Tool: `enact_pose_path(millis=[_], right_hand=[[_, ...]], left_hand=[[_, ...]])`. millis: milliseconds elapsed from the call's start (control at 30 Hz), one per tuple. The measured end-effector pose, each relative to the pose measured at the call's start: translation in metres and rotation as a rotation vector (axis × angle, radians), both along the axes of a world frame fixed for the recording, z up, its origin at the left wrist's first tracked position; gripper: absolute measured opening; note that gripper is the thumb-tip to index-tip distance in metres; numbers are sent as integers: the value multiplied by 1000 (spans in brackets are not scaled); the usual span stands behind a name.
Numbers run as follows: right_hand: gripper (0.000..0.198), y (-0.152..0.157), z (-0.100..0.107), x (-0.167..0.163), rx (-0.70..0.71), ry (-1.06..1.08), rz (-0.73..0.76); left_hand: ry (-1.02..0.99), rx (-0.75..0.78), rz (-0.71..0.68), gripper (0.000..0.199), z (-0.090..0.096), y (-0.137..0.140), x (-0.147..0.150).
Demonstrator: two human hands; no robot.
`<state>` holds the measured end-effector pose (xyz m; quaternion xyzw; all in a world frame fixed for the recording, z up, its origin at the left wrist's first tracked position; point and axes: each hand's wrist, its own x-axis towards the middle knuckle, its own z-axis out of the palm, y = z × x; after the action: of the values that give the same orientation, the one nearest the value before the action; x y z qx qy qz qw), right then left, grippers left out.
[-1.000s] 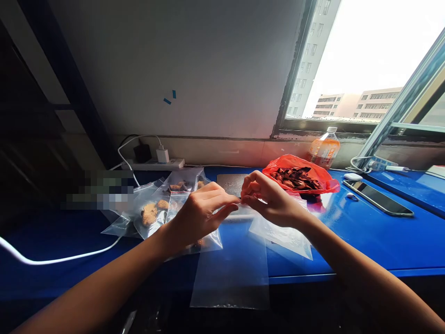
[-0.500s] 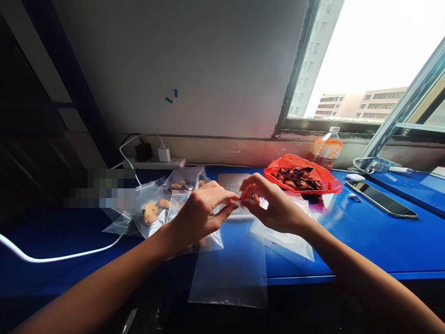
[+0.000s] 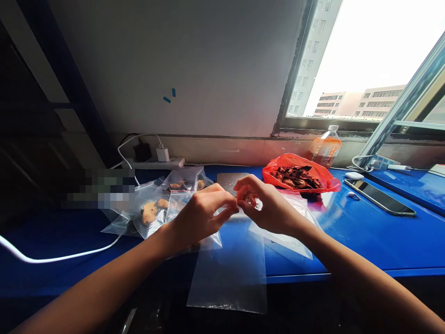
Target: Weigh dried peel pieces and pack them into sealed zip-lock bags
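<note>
Fingers (image 3: 219, 198) of left hand (image 3: 197, 211), right hand (image 3: 274, 209) pinching clear bag (image 3: 227, 276); red bag (image 3: 327, 185): dark pieces (image 3: 297, 177).

Room on the right
Counter (image 3: 342, 218) lies open between right hand (image 3: 266, 204) and phone (image 3: 380, 197); plastic bags (image 3: 162, 218) block the left.

Head-worn view, facing forward, tilted down

Right fingers (image 3: 247, 181) arched into rounder loop; clear bag (image 3: 227, 280) shifted slightly left.
</note>
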<state>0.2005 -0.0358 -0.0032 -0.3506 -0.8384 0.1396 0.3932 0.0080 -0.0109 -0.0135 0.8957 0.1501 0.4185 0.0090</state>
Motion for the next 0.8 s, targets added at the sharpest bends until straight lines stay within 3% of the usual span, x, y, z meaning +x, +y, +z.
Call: enact_pose_path(millis=[267,600,800], right_hand=[[12,2,-1,-2,-22,-9,-47],[13,3,0,5,-207,86,32],[29,1,4,11,-103,-45,58]], left_hand=[[-2,35,-8,6,1,1,0],[-78,16,25,14,1,-1,-1],[-65,-3,49,13,1,0,-3]])
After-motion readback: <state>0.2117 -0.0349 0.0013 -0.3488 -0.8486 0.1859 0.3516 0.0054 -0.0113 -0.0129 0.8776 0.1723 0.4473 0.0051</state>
